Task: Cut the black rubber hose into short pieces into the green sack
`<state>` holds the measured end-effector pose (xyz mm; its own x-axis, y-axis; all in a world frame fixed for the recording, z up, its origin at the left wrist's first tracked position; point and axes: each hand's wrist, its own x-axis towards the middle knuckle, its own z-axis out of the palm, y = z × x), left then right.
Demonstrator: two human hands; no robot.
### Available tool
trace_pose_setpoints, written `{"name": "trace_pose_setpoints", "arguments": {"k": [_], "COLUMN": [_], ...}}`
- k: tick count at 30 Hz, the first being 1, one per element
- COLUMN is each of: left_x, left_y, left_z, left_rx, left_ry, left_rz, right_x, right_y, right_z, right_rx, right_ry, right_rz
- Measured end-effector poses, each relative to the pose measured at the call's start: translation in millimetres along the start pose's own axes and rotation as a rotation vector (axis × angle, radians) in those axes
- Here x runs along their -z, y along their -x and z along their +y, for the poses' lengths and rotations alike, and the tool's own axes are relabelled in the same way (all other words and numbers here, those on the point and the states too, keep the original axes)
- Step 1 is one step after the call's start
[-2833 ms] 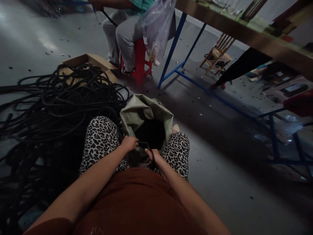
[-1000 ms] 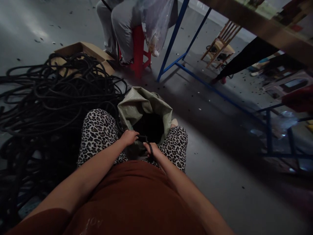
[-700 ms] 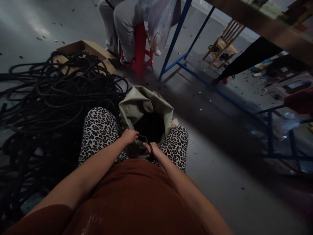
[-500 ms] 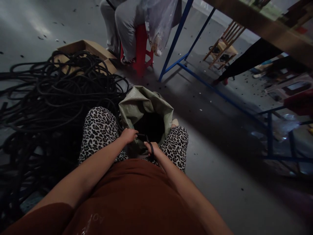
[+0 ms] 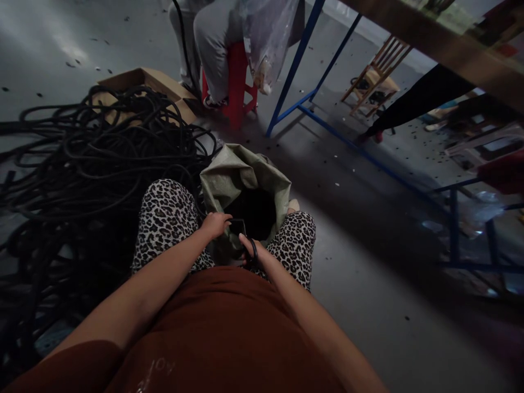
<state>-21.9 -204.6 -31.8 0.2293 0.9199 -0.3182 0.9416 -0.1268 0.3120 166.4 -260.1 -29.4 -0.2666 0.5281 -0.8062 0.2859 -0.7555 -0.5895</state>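
Observation:
My left hand [image 5: 215,225] is closed, its fingertips pinching a thin dark rubber strip [image 5: 236,220] over the near rim of a grey-green woven sack [image 5: 223,183]. Just right of it, my right hand [image 5: 251,249] is closed around what look like black-handled scissors [image 5: 254,252]; a handle loop curves round the hand, and the blades are hard to make out. The sack stands open between my knees, and its inside is too dark to read.
A large tangle of black rubber cords [image 5: 102,147] covers the floor on the left, against an open cardboard box [image 5: 164,84]. Ahead, a person in grey trousers [image 5: 210,41] sits on a red stool [image 5: 236,82]. A blue-framed table [image 5: 282,103] stands to the right.
The thicker dark piece between my hands now shows as a thin bent line. My right hand has shifted slightly left and its grip has changed a little. The left hand stays nearly in place.

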Motion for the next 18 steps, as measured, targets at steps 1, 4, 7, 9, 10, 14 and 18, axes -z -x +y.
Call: {"name": "trace_pose_setpoints", "arguments": {"k": [1, 4, 7, 9, 10, 14, 18], "left_x": [0.2, 0.2, -0.2, -0.1, 0.1, 0.9, -0.2], "left_y": [0.5, 2.6, 4.5, 5.6, 6.0, 7.1, 7.0], "left_z": [0.7, 3.3, 6.4, 8.4, 9.3, 10.9, 9.6], "left_rx": [-0.012, -0.056, -0.087, -0.098, -0.101, -0.109, -0.144], "left_ry": [0.005, 0.011, 0.023, 0.037, 0.043, 0.052, 0.045], "left_rz": [-0.004, -0.019, -0.031, -0.044, -0.052, -0.065, -0.056], "right_x": [-0.3, -1.6, -2.6, -2.9, -2.9, -2.8, -2.0], "right_y": [0.1, 0.7, 1.3, 1.7, 1.8, 2.0, 1.6], "right_z": [-0.3, -2.8, -5.0, -5.9, -6.3, -8.8, -8.9], "right_rx": [0.009, 0.003, 0.004, 0.015, 0.017, 0.018, 0.024], "right_ry": [-0.008, -0.027, -0.038, -0.054, -0.062, -0.037, 0.015], "right_rz": [0.001, 0.021, 0.028, 0.03, 0.032, 0.039, 0.037]}}
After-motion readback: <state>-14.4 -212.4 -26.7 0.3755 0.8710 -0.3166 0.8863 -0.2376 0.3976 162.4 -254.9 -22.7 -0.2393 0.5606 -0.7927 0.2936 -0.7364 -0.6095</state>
